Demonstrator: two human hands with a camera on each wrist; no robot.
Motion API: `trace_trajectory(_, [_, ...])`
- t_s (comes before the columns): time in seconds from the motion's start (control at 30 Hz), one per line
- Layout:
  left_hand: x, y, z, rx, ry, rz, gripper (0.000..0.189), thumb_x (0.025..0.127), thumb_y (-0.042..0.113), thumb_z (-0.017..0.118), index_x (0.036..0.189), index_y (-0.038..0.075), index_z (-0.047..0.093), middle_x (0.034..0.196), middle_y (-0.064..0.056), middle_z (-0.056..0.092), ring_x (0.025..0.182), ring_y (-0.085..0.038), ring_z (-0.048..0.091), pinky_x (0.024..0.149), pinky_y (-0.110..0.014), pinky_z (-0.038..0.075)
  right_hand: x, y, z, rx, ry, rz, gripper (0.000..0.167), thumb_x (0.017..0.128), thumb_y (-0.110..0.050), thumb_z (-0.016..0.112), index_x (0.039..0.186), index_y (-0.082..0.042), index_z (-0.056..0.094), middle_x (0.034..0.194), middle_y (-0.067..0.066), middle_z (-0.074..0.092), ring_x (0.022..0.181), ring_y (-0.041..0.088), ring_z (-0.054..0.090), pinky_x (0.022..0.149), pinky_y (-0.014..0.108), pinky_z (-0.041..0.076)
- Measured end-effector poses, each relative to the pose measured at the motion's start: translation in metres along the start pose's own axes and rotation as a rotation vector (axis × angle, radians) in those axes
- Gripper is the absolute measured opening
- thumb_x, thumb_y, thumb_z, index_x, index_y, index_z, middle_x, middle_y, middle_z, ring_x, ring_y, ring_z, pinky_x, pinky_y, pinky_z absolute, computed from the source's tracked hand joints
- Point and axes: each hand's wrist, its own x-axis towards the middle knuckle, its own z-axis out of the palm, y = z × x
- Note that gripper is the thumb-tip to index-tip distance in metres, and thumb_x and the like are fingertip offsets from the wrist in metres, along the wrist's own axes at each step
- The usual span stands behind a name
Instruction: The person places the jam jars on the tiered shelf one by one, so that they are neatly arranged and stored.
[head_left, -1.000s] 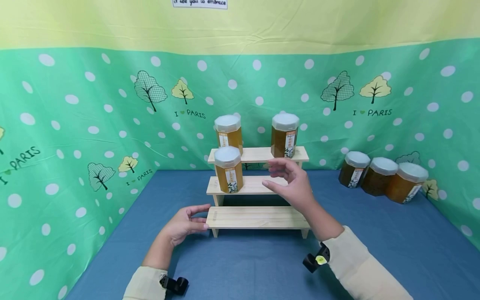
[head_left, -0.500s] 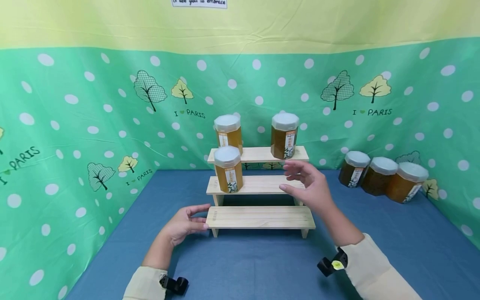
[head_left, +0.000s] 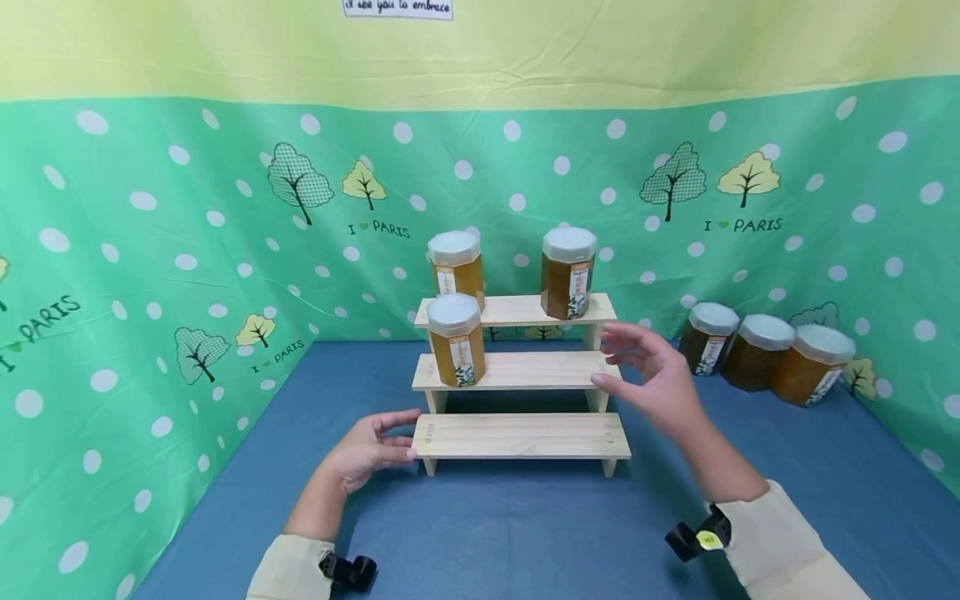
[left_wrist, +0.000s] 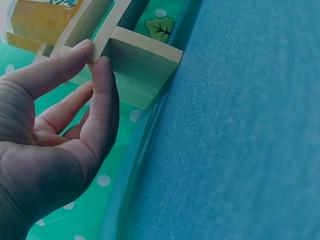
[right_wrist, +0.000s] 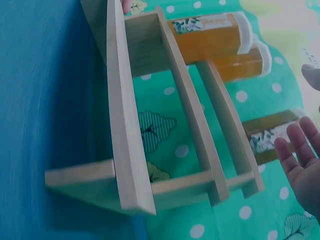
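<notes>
A three-step wooden display stand (head_left: 519,436) stands on the blue cloth. My left hand (head_left: 367,450) pinches the left end of its lowest step; in the left wrist view the thumb (left_wrist: 75,57) and a fingertip meet at that board's end. My right hand (head_left: 654,379) holds nothing, its fingers spread and lightly bent beside the right end of the middle step. An amber honey jar (head_left: 457,340) with a white lid sits at the left of the middle step. On the top step are another amber jar (head_left: 456,258) at left and a darker jar (head_left: 568,273) at right.
Three more lidded jars stand close together at the back right: a dark jar (head_left: 707,337), a brown jar (head_left: 759,352) and an amber jar (head_left: 813,364). A green dotted curtain (head_left: 247,225) hangs behind and beside the blue-covered table (head_left: 510,533).
My right hand has moved rightward, from in front of the middle step to beside its right end. The left hand, the stand and the jars have stayed where they were.
</notes>
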Motion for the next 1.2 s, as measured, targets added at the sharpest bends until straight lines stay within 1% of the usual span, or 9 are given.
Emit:
trace_trajectory(0.13, [0.0,0.0,0.001,-0.004,-0.002,0.003,0.077,0.081,-0.004,0.074,0.146,-0.009,0.033,0.127,-0.03,0.057,0.099,-0.024,0.068,0.083,-0.038,0.057,-0.005,0.002,-0.01,-0.023,0.016,-0.001,0.058,0.078,0.01,0.076,0.132,0.0,0.056,0.121,-0.003,0.06,0.107,0.015,0.059,0.088,0.023,0.051])
trace_trajectory(0.23, [0.0,0.0,0.001,-0.008,-0.005,0.005,0.078,0.081,-0.005,0.074,0.146,-0.01,0.032,0.127,-0.03,0.057,0.099,-0.024,0.068,0.083,-0.038,0.056,-0.007,0.004,-0.017,-0.014,0.022,-0.018,0.058,0.077,0.014,0.074,0.131,0.001,0.056,0.123,-0.002,0.06,0.107,0.017,0.059,0.089,0.023,0.051])
trace_trajectory(0.33, [0.001,0.0,0.001,-0.011,-0.008,0.005,0.078,0.081,-0.005,0.074,0.147,-0.01,0.031,0.127,-0.03,0.057,0.1,-0.025,0.068,0.083,-0.039,0.056,-0.01,0.005,-0.025,-0.032,0.026,-0.037,0.06,0.077,0.016,0.073,0.132,0.001,0.055,0.125,-0.001,0.059,0.107,0.017,0.059,0.09,0.023,0.05])
trace_trajectory(0.6, [0.0,0.0,0.0,-0.014,-0.012,0.005,0.077,0.081,-0.005,0.074,0.146,-0.01,0.032,0.128,-0.03,0.056,0.101,-0.025,0.067,0.084,-0.038,0.056,-0.018,0.006,-0.049,-0.111,0.018,-0.032,0.073,0.072,0.019,0.074,0.138,0.0,0.049,0.133,0.003,0.053,0.112,0.017,0.055,0.095,0.019,0.044])
trace_trajectory(0.73, [-0.001,0.0,0.0,-0.014,-0.011,0.005,0.077,0.082,-0.004,0.074,0.146,-0.009,0.033,0.128,-0.03,0.057,0.1,-0.024,0.068,0.084,-0.038,0.056,-0.02,0.005,-0.059,-0.149,0.026,-0.013,0.079,0.07,0.019,0.076,0.141,-0.002,0.047,0.135,0.007,0.051,0.115,0.012,0.053,0.096,0.016,0.041])
trace_trajectory(0.9, [-0.001,-0.001,0.0,-0.012,-0.005,0.001,0.077,0.082,-0.004,0.074,0.146,-0.009,0.033,0.128,-0.029,0.057,0.1,-0.025,0.068,0.084,-0.038,0.056,-0.024,0.007,-0.07,-0.186,0.068,0.012,0.08,0.069,0.019,0.078,0.14,-0.002,0.048,0.137,0.005,0.051,0.118,0.008,0.05,0.096,0.013,0.039])
trace_trajectory(1.0, [-0.001,-0.002,0.0,-0.011,-0.003,-0.001,0.077,0.081,-0.004,0.074,0.146,-0.009,0.033,0.127,-0.029,0.057,0.1,-0.024,0.068,0.084,-0.038,0.056,-0.025,0.007,-0.078,-0.203,0.099,0.044,0.077,0.071,0.017,0.077,0.14,-0.002,0.049,0.138,0.002,0.051,0.122,0.005,0.048,0.098,0.012,0.038])
trace_trajectory(1.1, [-0.001,-0.002,0.0,-0.009,-0.006,0.002,0.077,0.081,-0.003,0.074,0.146,-0.009,0.033,0.126,-0.029,0.058,0.099,-0.024,0.068,0.083,-0.038,0.056,-0.026,0.007,-0.086,-0.23,0.142,0.085,0.075,0.074,0.013,0.078,0.141,-0.006,0.05,0.139,0.001,0.052,0.124,0.002,0.047,0.1,0.01,0.035])
trace_trajectory(1.2, [0.0,-0.001,-0.001,-0.008,-0.008,0.004,0.077,0.082,-0.004,0.074,0.146,-0.009,0.033,0.126,-0.029,0.058,0.098,-0.023,0.068,0.083,-0.038,0.056,-0.028,0.008,-0.092,-0.255,0.195,0.106,0.073,0.075,0.011,0.078,0.141,-0.007,0.051,0.139,0.0,0.052,0.124,0.001,0.047,0.101,0.009,0.034])
